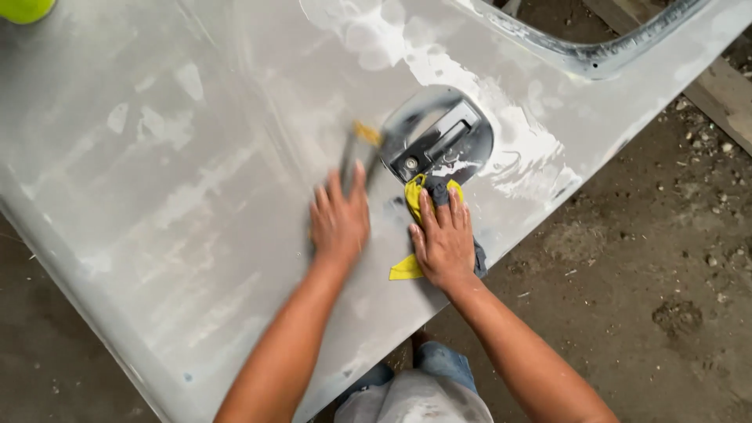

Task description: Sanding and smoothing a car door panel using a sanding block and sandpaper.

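Pressing flat on a grey primed car panel (180, 196) in the head view, the left hand (338, 223) grips a blurred sanding tool (354, 153), the right hand (444, 243) spreads open-fingered over a yellow cloth (409, 268) beside the fuel-filler recess (439, 137), where whitish filler patches look only partly smoothed.

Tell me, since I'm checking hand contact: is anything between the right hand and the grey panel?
Yes. A yellow cloth lies under the right hand, beside the round recess of the grey panel.
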